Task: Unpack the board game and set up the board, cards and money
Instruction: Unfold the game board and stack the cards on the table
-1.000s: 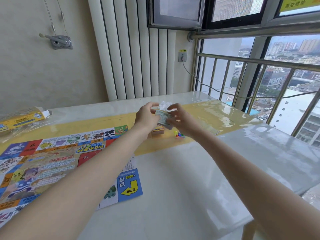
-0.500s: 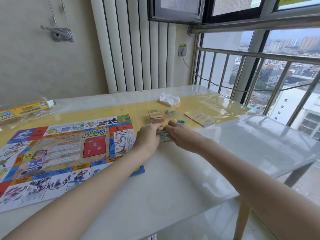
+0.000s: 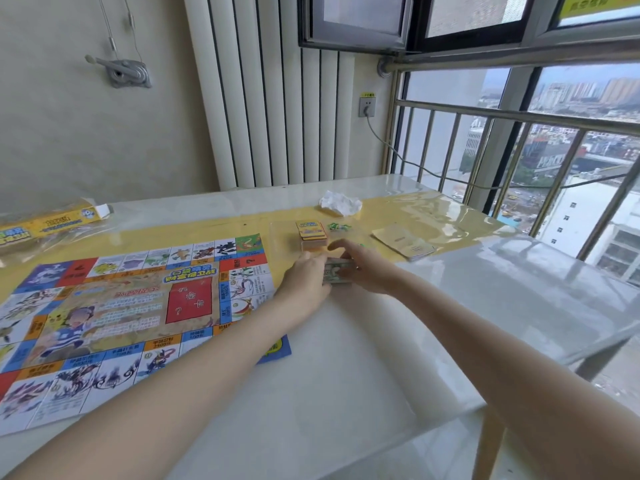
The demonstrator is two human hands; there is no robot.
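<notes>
From the head camera, your left hand and right hand still pinch the money stack from either side, fingers clamped on its ends. It sits low on the table, just right of the board, near side of the card deck, barely shifted since half a second ago.
</notes>
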